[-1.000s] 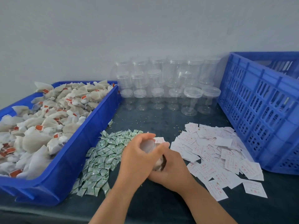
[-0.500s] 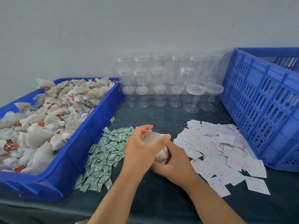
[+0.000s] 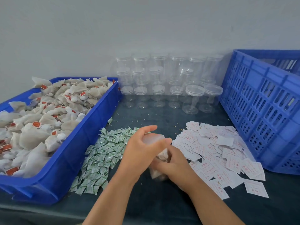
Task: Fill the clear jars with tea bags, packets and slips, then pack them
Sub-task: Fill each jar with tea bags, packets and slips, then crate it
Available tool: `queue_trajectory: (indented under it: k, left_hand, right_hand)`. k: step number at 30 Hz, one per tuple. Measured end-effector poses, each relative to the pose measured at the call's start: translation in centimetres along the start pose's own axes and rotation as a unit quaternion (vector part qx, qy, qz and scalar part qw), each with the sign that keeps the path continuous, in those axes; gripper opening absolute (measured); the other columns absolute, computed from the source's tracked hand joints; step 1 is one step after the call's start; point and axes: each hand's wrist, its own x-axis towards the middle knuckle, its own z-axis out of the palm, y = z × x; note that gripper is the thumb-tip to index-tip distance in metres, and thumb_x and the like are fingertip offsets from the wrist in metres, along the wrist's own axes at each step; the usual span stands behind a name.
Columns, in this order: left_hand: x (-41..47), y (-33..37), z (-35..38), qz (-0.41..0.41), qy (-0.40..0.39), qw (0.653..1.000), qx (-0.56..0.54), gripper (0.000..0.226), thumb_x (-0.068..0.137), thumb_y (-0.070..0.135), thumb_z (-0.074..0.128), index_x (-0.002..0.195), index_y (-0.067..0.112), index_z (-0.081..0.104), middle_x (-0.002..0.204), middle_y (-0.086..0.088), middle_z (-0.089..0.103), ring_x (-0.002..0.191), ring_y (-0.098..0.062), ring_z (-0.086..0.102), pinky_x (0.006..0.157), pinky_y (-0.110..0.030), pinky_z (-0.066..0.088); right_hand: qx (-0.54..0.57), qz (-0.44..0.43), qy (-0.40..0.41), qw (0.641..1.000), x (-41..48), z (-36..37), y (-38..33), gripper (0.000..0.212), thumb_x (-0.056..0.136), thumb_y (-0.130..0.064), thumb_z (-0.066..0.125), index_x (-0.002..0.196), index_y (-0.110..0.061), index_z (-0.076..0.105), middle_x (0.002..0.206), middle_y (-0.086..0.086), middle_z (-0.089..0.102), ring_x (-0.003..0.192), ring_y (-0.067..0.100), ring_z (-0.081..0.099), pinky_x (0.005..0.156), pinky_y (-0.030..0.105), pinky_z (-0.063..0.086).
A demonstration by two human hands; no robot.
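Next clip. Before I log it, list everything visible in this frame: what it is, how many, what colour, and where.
shallow blue plastic tray: one, blue, left side of the table
gauze tea bags with red tags: a heap, off-white, filling the tray
small sealed packets: a loose pile, green and white, beside the tray
printed paper slips: a loose pile, white with red print, right of centre
empty lidded clear plastic jars: too many to count, clear, stacked at the back by the wall
slotted blue plastic crate: one, blue, far right
table cover: one, dark, under everything
filled clear plastic jar: one, pale contents, front centre
left hand: grips the jar's lid end
right hand: grips the jar's body
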Motion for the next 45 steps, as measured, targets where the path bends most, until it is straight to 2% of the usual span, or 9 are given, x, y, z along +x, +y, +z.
queue_trajectory:
  k: [5, 8, 10, 14, 24, 29, 32, 40, 45]
  left_hand:
    - [0.1, 0.1, -0.8, 0.038, -0.278, 0.942, -0.184, 0.09, 0.072, 0.048, 0.09, 0.152, 0.031, 0.051, 0.136, -0.012, 0.068, 0.11, -0.077, 0.049, 0.079, -0.093, 0.029]
    - [0.5, 0.0, -0.6, 0.037, -0.18, 0.971, -0.15, 0.088, 0.073, 0.05, 0.084, 0.151, 0.034, 0.048, 0.131, -0.002, 0.07, 0.087, -0.043, 0.068, 0.052, -0.054, 0.056]
    - [0.4, -0.1, -0.7, 0.014, -0.107, 0.98, -0.17, 0.069, 0.079, 0.044, 0.078, 0.144, 0.033, 0.055, 0.116, -0.002, 0.075, 0.074, -0.032, 0.061, 0.045, -0.032, 0.048]
    - [-0.2, -0.4, -1.0, 0.041, -0.052, 0.997, -0.049, 0.055, 0.071, 0.052, 0.084, 0.124, 0.048, 0.067, 0.118, 0.01, 0.075, 0.107, -0.015, 0.073, 0.087, -0.033, 0.059]
    - [0.2, -0.9, -0.2, 0.074, -0.124, 0.984, -0.108, 0.034, 0.072, 0.037, 0.079, 0.106, 0.031, 0.077, 0.109, -0.009, 0.078, 0.091, -0.021, 0.074, 0.077, -0.034, 0.059]
    - [0.8, -2.2, 1.0, 0.102, 0.005, 0.976, -0.194, 0.053, 0.093, 0.064, 0.05, 0.121, 0.024, 0.069, 0.117, -0.013, 0.075, 0.099, -0.03, 0.073, 0.082, -0.037, 0.059]
    - [1.3, -3.1, 1.4, 0.125, 0.085, 0.98, -0.131, 0.062, 0.095, 0.07, 0.038, 0.11, 0.018, 0.069, 0.108, -0.007, 0.075, 0.104, -0.026, 0.07, 0.091, -0.038, 0.056]
    - [1.9, -4.3, 1.6, 0.162, 0.022, 0.987, -0.009, 0.05, 0.099, 0.059, 0.032, 0.094, 0.038, 0.078, 0.093, 0.01, 0.078, 0.087, -0.007, 0.072, 0.073, -0.017, 0.051]
    - [1.2, -4.5, 2.4, 0.197, -0.055, 0.979, 0.018, 0.044, 0.106, 0.054, 0.029, 0.111, 0.047, 0.072, 0.103, 0.017, 0.076, 0.096, -0.002, 0.07, 0.078, -0.012, 0.05]
  right_hand:
    - [0.224, 0.065, -0.229, 0.945, -0.8, -1.6, 0.1, 0.061, 0.077, -0.065, 0.088, 0.114, -0.017, 0.079, 0.099, 0.009, 0.079, 0.084, 0.023, 0.078, 0.073, 0.029, 0.061]
    - [0.213, 0.054, -0.18, 0.959, 0.0, -1.4, 0.1, 0.079, 0.074, -0.062, 0.091, 0.128, -0.009, 0.067, 0.102, 0.01, 0.075, 0.09, 0.024, 0.074, 0.078, 0.033, 0.06]
    - [0.167, 0.055, -0.087, 0.981, 0.4, -1.1, 0.0, 0.078, 0.072, -0.053, 0.092, 0.129, -0.009, 0.063, 0.104, 0.01, 0.074, 0.093, 0.023, 0.072, 0.071, 0.032, 0.058]
    - [0.006, 0.01, 0.002, 1.0, 0.4, -0.5, 0.8, 0.041, 0.078, -0.033, 0.083, 0.115, -0.02, 0.071, 0.094, -0.002, 0.077, 0.085, 0.015, 0.072, 0.065, 0.027, 0.056]
    - [0.05, 0.056, -0.1, 0.992, 0.1, -1.5, 1.1, 0.036, 0.078, -0.041, 0.081, 0.102, -0.016, 0.075, 0.095, 0.013, 0.075, 0.09, 0.028, 0.073, 0.081, 0.052, 0.057]
    - [-0.033, 0.032, -0.005, 0.999, 0.2, -0.5, 1.2, 0.043, 0.086, -0.067, 0.062, 0.119, -0.04, 0.068, 0.104, -0.012, 0.078, 0.091, 0.005, 0.075, 0.073, 0.031, 0.061]
    - [-0.097, -0.067, 0.016, 0.993, 0.0, -0.6, 1.2, 0.045, 0.098, -0.052, 0.063, 0.141, -0.041, 0.057, 0.128, -0.018, 0.07, 0.118, 0.012, 0.069, 0.093, 0.027, 0.057]
    - [-0.374, -0.039, 0.067, 0.924, -1.4, -3.2, -2.8, 0.091, 0.072, -0.062, 0.084, 0.15, -0.055, 0.037, 0.126, -0.027, 0.058, 0.116, -0.002, 0.059, 0.094, 0.02, 0.05]
    - [-0.477, -0.055, 0.072, 0.874, -2.5, -5.1, -9.2, 0.058, 0.075, -0.06, 0.08, 0.124, -0.045, 0.054, 0.115, -0.024, 0.061, 0.105, 0.0, 0.059, 0.085, 0.023, 0.051]
